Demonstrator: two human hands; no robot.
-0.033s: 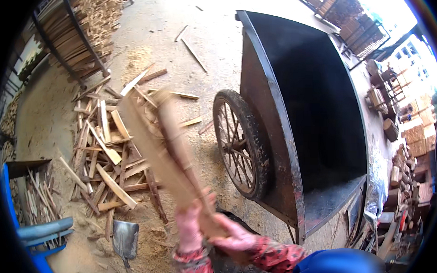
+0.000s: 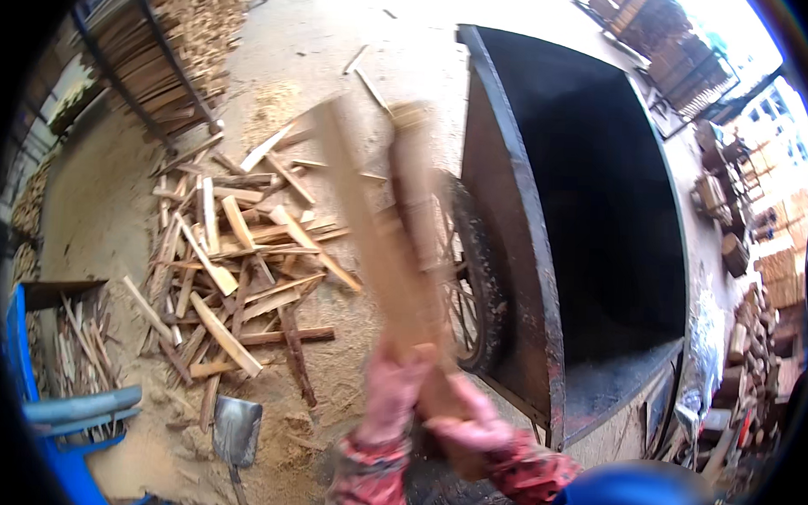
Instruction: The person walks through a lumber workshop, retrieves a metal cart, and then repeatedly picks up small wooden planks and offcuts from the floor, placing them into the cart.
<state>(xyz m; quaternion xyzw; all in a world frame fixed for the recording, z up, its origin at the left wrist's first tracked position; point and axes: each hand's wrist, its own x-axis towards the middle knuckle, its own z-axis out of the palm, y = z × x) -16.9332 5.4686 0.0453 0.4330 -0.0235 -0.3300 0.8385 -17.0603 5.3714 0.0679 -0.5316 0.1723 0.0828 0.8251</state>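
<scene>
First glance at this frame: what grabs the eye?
Two gloved hands, left hand and right hand, low in the middle, grip long wooden slats that blur upward. Right of them stands a big dark metal cart with a spoked wheel. On the sawdust to the left lies a pile of wood scraps, with a shovel below it.

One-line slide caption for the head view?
Both gloved hands, left hand and right hand, grip long wooden slats beside a dark cart and scrap-wood pile.

Tan wood slats point(image 2: 396, 234); black cart point(image 2: 592, 215); blue chair point(image 2: 60, 419)
</scene>
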